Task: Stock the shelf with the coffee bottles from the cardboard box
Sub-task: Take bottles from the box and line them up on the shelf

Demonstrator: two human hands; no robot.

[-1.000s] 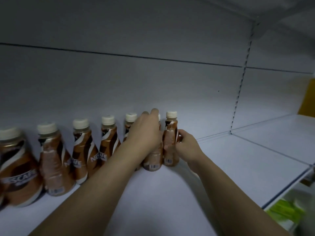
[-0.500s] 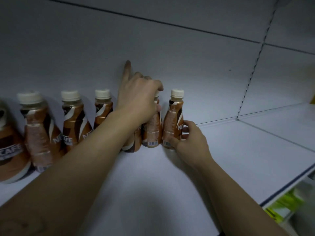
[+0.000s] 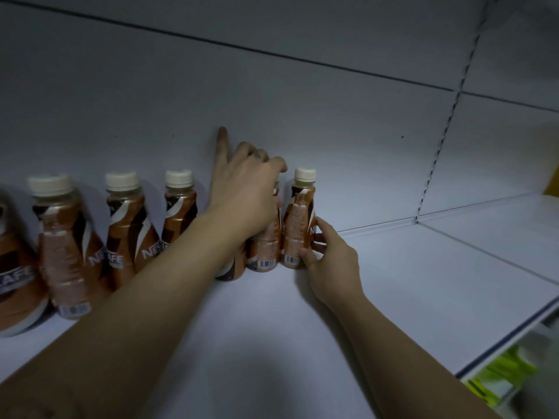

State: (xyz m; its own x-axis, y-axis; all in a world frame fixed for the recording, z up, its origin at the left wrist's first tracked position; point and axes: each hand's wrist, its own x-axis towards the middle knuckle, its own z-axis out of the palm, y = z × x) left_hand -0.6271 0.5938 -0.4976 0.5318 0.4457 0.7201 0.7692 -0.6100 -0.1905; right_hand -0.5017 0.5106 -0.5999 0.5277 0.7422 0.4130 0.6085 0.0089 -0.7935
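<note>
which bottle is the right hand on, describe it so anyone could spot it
Follow the row of brown coffee bottles along the back wall of the white shelf to its right end. The last bottle, cream cap showing, has the right hand at its base, with bare shelf beyond it.

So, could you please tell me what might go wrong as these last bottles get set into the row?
The left hand covers the top of the second-last bottle, hard against its neighbours; a nudge could tip several along the row. The right hand grips the end bottle low, with bare shelf beside it, so it could fall that way.
</note>
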